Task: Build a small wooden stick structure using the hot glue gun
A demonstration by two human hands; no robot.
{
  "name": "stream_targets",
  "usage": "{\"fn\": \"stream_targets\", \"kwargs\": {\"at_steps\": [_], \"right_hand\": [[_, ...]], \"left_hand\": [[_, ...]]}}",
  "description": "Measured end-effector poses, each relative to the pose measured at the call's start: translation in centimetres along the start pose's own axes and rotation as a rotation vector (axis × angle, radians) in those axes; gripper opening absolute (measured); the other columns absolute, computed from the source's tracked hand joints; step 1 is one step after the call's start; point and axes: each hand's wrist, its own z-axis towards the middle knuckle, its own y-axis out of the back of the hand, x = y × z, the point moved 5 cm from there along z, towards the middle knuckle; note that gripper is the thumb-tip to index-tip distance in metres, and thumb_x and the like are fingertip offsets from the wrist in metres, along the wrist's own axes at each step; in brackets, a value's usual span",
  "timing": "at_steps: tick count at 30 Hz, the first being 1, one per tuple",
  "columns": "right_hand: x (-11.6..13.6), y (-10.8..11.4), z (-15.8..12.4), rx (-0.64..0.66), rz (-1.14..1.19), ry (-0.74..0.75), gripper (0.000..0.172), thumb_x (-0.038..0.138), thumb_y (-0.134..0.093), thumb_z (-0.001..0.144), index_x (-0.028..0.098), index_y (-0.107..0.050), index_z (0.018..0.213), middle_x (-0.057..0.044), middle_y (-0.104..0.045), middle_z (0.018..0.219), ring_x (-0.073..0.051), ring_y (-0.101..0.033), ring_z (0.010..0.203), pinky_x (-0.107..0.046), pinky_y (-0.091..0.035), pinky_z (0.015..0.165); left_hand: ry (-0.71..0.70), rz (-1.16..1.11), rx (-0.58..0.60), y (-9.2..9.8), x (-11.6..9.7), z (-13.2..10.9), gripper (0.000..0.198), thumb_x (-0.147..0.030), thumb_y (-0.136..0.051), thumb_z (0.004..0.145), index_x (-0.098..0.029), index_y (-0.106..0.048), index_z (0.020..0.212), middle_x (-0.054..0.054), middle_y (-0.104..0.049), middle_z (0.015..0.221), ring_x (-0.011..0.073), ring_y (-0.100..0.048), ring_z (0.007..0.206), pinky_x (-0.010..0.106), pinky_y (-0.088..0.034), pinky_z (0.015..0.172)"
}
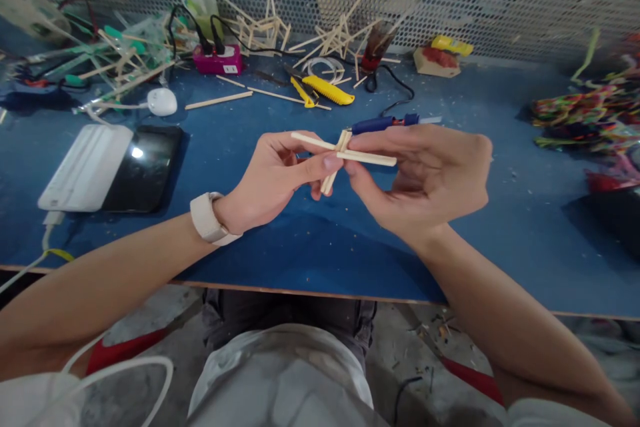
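Above the blue table my left hand and my right hand meet around a small cross-shaped piece of wooden sticks. The left thumb presses near the crossing, with the fingers curled behind one stick. From the other side my right thumb and index finger pinch it close to the crossing. One arm of the cross points up left, another toward my right palm, and a short one downward. Just behind my right fingers lies a blue pen-shaped tool, partly covered by them.
A yellow utility knife, loose sticks and stick frames lie behind my hands. Left are a pink power adapter, a white power bank and a black phone. Colourful threads sit right; a perforated metal panel stands behind.
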Motion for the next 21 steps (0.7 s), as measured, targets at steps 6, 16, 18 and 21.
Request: {"fn": "stream_targets", "kwargs": {"at_steps": [6,16,18,21], "right_hand": [[0.0,-0.1,-0.1,0.059,0.022,0.047,0.071,0.020,-0.107,0.076,0.050,-0.073,0.131,0.005,-0.088,0.123,-0.032,-0.089,0.109,-0.050,-0.077,0.099],[-0.9,-0.1,0.7,0.127,0.087,-0.115,0.069,0.024,-0.110,0.071,0.042,-0.070,0.124,0.000,-0.089,0.113,-0.034,-0.088,0.114,-0.049,-0.075,0.100],[-1.7,0.0,0.8,0.161,0.108,-0.182,0.063,0.026,-0.109,0.072,0.041,-0.073,0.121,-0.001,-0.090,0.112,-0.037,-0.086,0.122,-0.051,-0.075,0.105],[-2.7,0.4,0.7,0.187,0.132,-0.264,0.055,0.027,-0.109,0.073,0.041,-0.078,0.117,-0.002,-0.090,0.114,-0.038,-0.083,0.131,-0.051,-0.075,0.111]], "left_hand": [[0.004,0.018,0.018,-0.1,0.0,0.0,0.030,-0.048,-0.105,0.084,-0.024,-0.086,0.084,-0.001,-0.074,0.069,0.0110,-0.068,0.057,0.022,-0.057,0.049],[-0.117,0.105,0.017,0.0,-0.5,-0.1,0.029,-0.050,-0.101,0.090,-0.025,-0.087,0.087,0.000,-0.074,0.074,0.0121,-0.069,0.062,0.026,-0.061,0.055],[-0.151,0.136,-0.004,0.2,-0.4,-0.1,0.031,-0.052,-0.103,0.086,-0.025,-0.087,0.088,0.000,-0.075,0.075,0.0120,-0.069,0.061,0.026,-0.060,0.054],[-0.204,0.186,-0.025,0.4,-0.4,-0.2,0.033,-0.054,-0.102,0.087,-0.025,-0.087,0.090,0.001,-0.076,0.078,0.0117,-0.069,0.060,0.025,-0.059,0.051]]}}
